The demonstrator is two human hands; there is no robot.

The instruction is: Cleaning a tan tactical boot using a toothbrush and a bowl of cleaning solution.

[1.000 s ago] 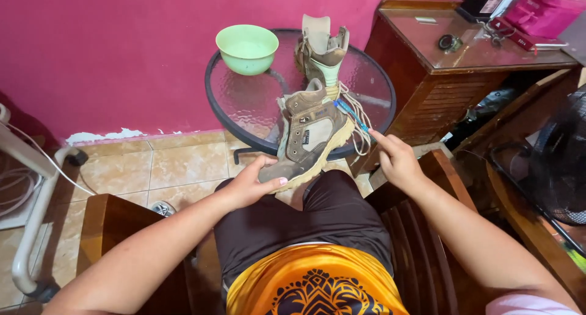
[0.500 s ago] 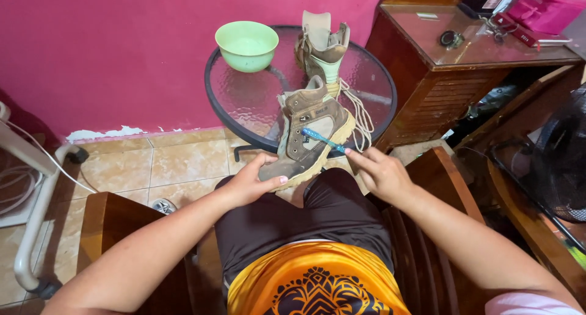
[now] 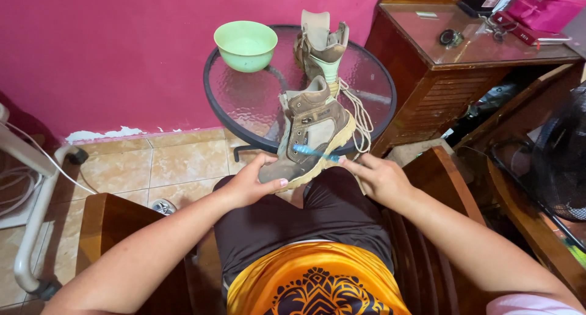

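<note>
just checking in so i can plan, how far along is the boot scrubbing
Done: nothing clearly finished; the brown leather boot in hand looks dusty. In hand: the left hand steadies its toe on the lap while the right hand works a blue toothbrush on its side. Left: the second tan boot stands untouched on the round glass table by the green bowl.

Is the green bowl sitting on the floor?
No, the green bowl sits on the round glass table, beside the second boot.
</note>
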